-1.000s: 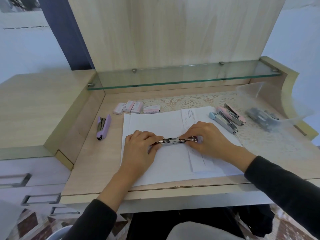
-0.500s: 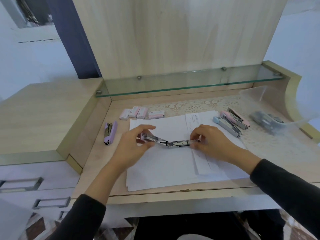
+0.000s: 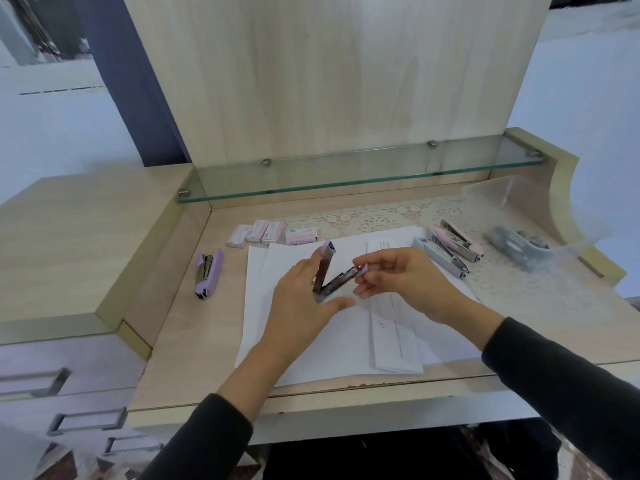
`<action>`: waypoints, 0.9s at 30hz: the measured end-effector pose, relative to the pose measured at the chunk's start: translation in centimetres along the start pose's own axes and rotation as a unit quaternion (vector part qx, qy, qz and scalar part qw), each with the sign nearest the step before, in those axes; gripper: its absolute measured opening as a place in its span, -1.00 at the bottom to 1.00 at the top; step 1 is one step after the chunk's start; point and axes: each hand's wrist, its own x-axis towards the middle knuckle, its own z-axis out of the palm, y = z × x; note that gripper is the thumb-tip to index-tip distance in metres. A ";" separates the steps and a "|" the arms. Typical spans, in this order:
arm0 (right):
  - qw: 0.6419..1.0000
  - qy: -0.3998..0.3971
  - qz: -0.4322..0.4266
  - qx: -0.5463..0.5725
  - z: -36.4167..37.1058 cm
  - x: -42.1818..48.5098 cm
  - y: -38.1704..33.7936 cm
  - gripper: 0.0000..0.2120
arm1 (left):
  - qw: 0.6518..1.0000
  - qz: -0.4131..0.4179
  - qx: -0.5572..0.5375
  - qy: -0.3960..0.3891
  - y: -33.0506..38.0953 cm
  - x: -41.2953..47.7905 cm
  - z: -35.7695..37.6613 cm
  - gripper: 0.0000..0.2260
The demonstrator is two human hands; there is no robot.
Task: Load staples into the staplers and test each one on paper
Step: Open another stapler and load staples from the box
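Observation:
A lilac stapler [image 3: 332, 273] is folded into a V above the white paper sheets [image 3: 346, 337]. My left hand [image 3: 304, 306] holds its upright arm from the left, thumb underneath near the hinge. My right hand [image 3: 398, 280] pinches the tip of the other arm between thumb and fingers. Another lilac stapler [image 3: 209, 273] lies closed at the left of the desk. Several small staple boxes [image 3: 270, 233] sit in a row behind the paper. A blue stapler [image 3: 440, 256] and a pink stapler [image 3: 457, 240] lie opened out at the right.
A clear plastic bag [image 3: 519, 240] with dark metal parts lies at the far right on a lace mat [image 3: 381, 216]. A glass shelf [image 3: 346, 174] runs above the back of the desk. A folded printed slip [image 3: 391, 337] lies on the paper.
The stapler lay stretched out flat on the paper; now both hands have lifted it and folded it into a V, the left arm of it raised upright.

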 end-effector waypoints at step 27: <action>0.808 -0.052 -0.046 -0.585 -2.0 1.5 1.3 -0.48 | 0.989 0.065 0.060 0.117 -2.8 -0.5 -0.5 -0.64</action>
